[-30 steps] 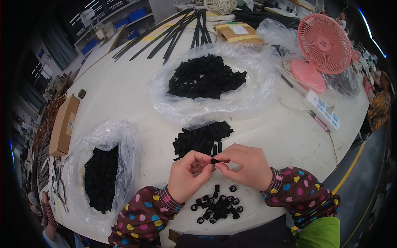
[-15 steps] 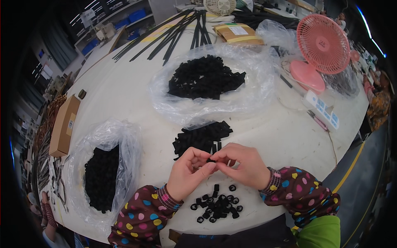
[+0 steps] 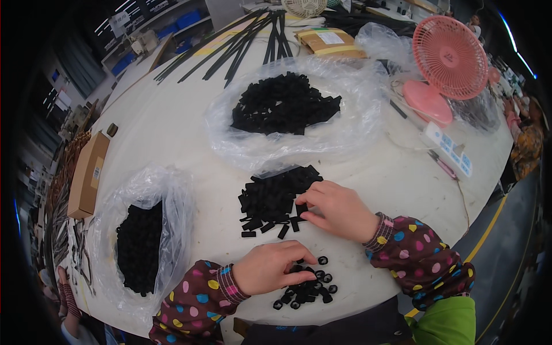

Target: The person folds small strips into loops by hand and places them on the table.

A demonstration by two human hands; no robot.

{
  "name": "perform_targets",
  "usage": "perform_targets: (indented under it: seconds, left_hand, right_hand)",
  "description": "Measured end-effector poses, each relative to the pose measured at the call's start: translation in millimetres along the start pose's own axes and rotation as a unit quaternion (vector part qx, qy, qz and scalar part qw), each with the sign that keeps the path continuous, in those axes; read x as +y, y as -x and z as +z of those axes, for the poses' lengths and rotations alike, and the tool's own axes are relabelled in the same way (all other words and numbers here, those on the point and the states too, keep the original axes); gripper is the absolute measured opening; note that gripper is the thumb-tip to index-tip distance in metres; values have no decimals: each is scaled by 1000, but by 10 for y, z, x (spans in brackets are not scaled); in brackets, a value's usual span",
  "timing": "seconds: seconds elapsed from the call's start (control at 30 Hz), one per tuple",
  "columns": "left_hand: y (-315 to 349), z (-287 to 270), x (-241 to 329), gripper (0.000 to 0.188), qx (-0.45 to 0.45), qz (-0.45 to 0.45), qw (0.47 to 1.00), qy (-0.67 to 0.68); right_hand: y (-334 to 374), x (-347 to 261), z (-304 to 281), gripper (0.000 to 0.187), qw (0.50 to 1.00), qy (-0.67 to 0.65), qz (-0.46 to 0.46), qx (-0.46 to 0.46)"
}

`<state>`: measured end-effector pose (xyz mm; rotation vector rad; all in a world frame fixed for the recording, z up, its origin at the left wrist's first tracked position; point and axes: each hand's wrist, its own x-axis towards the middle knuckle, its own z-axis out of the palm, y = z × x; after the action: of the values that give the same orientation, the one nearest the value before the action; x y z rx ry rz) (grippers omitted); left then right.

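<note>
My left hand [image 3: 273, 267] hovers over the small pile of black rings and short black pieces [image 3: 310, 290] near the table's front edge. Its thumb and forefinger are apart, and I see nothing held between them. At the right side of a heap of flat black strip pieces [image 3: 267, 198] is my right hand [image 3: 339, 211]. Its thumb and fingertips stand apart around a dark piece at the heap's edge; no firm grip shows. Several loose strip pieces [image 3: 283, 231] lie along the heap's near side.
A clear plastic bag [image 3: 218, 135] of black pieces lies open behind the heap, another bag [image 3: 181, 230] at left. A cardboard box [image 3: 89, 175] stands far left. A pink fan [image 3: 449, 57], a white power strip [image 3: 448, 149] and long black strips [image 3: 241, 49] occupy the far side.
My hands have parted from their joint pinch on a small black piece. The left has dropped toward the ring pile; the right has moved up to the strip heap.
</note>
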<state>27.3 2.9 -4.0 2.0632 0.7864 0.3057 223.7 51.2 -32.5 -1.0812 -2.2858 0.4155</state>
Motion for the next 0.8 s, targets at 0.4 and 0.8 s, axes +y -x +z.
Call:
perform_targets:
  seconds: [0.4, 0.8]
  left_hand:
    - [-51, -21, -253, 17, 261, -118, 937, 200]
    - [-57, -26, -215, 20, 263, -30, 932, 249]
  right_hand:
    - [32, -152, -97, 14, 993, -78, 70, -47]
    - [90, -250, -89, 16, 771, -545, 313, -99]
